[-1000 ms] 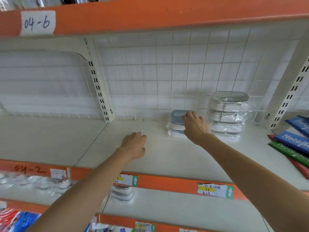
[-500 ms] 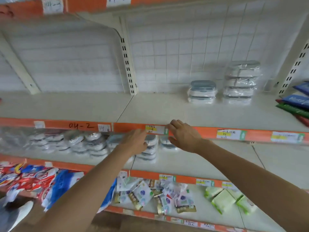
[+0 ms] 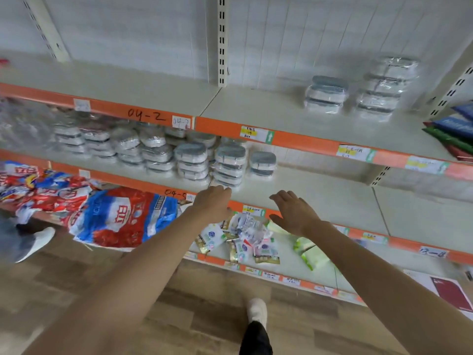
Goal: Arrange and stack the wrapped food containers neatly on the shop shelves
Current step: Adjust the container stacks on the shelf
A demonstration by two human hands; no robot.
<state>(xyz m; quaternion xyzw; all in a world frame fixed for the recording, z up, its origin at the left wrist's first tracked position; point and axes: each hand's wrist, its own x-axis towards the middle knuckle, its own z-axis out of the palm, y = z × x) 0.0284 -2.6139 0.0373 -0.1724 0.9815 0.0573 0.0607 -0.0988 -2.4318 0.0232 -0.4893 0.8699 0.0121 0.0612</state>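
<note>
Since the earlier frame your hands have dropped from the upper shelf's orange lip to the front edge of the middle shelf (image 3: 320,198), and your view has tilted down with them. Your left hand (image 3: 213,203) hangs loosely curled and holds nothing, just at 6 o'clock of the nearest stack of wrapped containers (image 3: 229,165). Your right hand (image 3: 294,213) is spread flat and empty, at 5 o'clock of the short stack (image 3: 262,163).

Two stacks already stand on the upper shelf (image 3: 256,108): the low stack (image 3: 326,94) and the tall stack (image 3: 386,85) at its 3 o'clock.

Reach both hands in, one at 9 and one at 3 o'clock of the nearest stack, and grip low on its sides. The film looks slippery, so squeeze evenly and lift the pile straight up, keeping it level; a tilt would probably slide the top container off. Then set it squarely beside the low stack.
</note>
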